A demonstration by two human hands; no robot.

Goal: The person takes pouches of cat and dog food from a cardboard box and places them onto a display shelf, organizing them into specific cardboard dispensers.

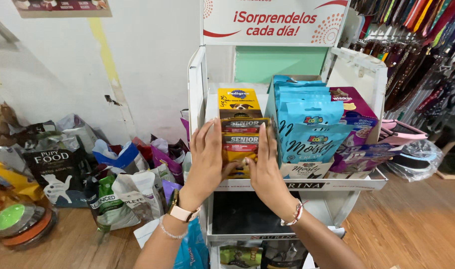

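Both hands were pressed against a row of yellow pouches (241, 144) that stood upright on the top shelf of a white display rack (195, 89). The left hand (207, 159) lay flat along the row's left side, fingers straight and pointing up, thumb tucked toward the front of the nearest pouch. The right hand (265, 167) mirrored it on the other side, palm in, fingers extended — the two together squeezed the row between them rather than closing round any single pack. A watch with a pale strap (180, 210) sat on the left wrist, a beaded bracelet (295, 215) on the right.

Just beside the pouches, to their right, a cardboard tray of blue packets (307, 127) stood on the same shelf, and beyond that a tray of purple packets (354, 132). A lower shelf held dark bags, only partly in view. On the wooden floor (412, 224) left of the rack, against the white wall, lay a loose heap of pet-food bags (117, 184) — one black, several green and white
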